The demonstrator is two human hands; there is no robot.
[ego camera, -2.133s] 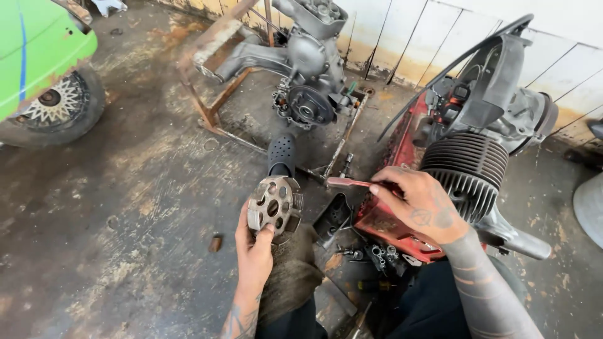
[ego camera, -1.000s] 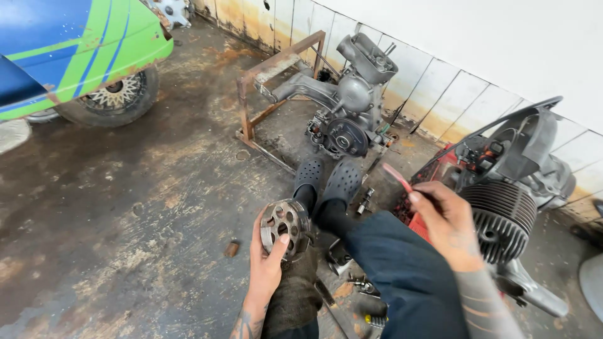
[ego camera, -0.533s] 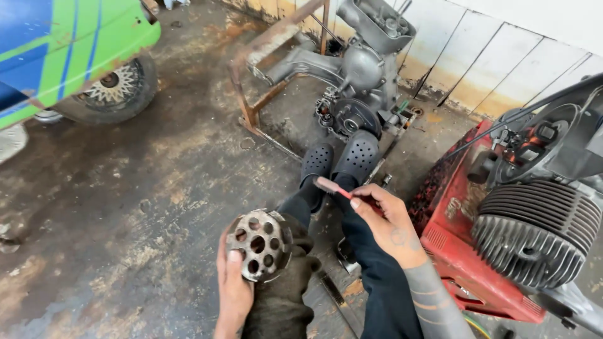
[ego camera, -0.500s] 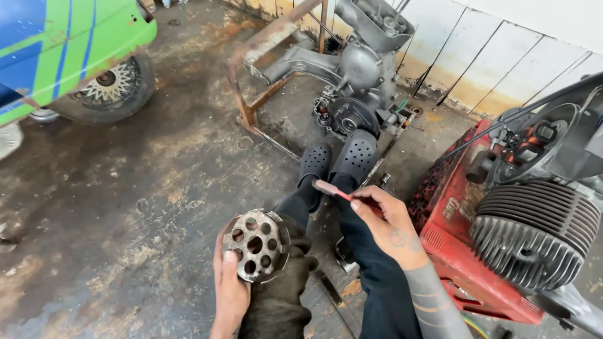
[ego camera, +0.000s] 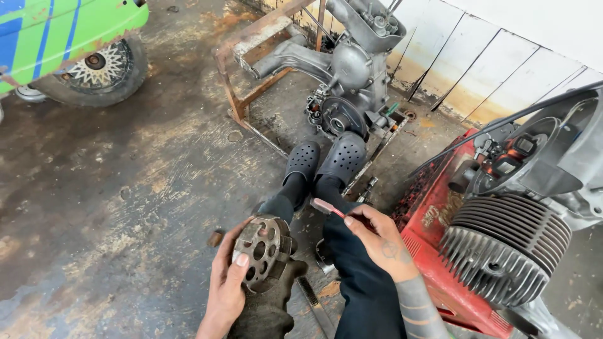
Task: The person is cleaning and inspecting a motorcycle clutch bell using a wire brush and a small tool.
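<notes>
Currently my left hand (ego camera: 227,285) is clamped on a round perforated metal disc (ego camera: 260,252), thumb across its face, holding it against my left knee. My right hand (ego camera: 379,242), well apart to the right, pinches a thin red-handled tool (ego camera: 328,207) between thumb and fingertips, its tip angled up and left. Beyond both hands my two dark perforated clogs (ego camera: 326,158) rest near a grey engine case (ego camera: 352,69) on a rusty frame (ego camera: 248,75). Right of my right hand sits a finned cylinder (ego camera: 505,242) on a red body (ego camera: 433,220). Far beyond my left hand stands a spoked wheel (ego camera: 97,69).
</notes>
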